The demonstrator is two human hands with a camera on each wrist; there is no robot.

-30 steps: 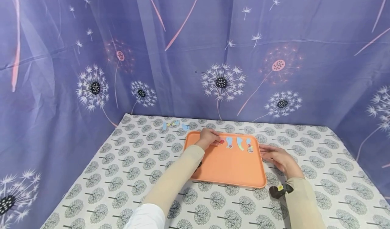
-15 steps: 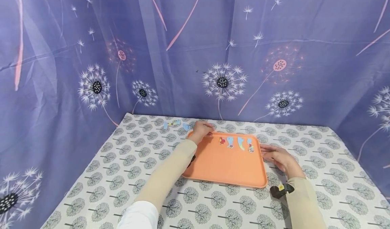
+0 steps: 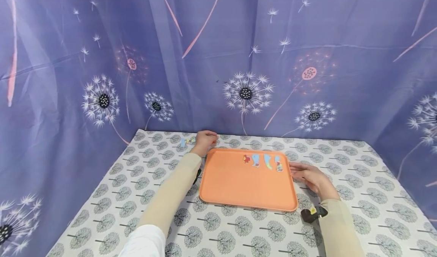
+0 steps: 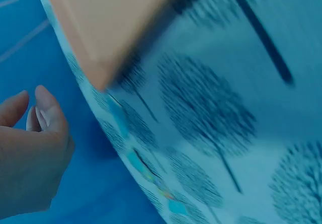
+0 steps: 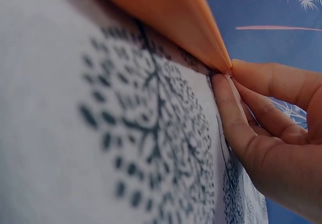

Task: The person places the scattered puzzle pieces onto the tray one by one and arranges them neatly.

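In the head view an orange tray (image 3: 247,188) lies on the patterned cloth. Along its back right are a small red cutout piece (image 3: 246,159) and several light-blue cutouts (image 3: 255,160), flat and side by side. My left hand (image 3: 205,141) hovers beyond the tray's back left corner, fingers loosely bent with nothing visible between them. Light-blue and yellow cutouts (image 4: 138,162) lie on the cloth near it; the hand partly covers them in the head view. At the tray's right edge, my right hand (image 5: 271,118) pinches the rim between thumb and forefinger.
A cloth with grey trees (image 3: 218,224) covers the table. Behind it and at the sides hangs a purple dandelion-print curtain (image 3: 205,90). A dark band with a camera (image 3: 312,213) sits on the right wrist.
My left hand has left the red cutout on the tray and moved left and back, past the tray's corner to the loose cutouts. The right hand stays at the tray's edge.
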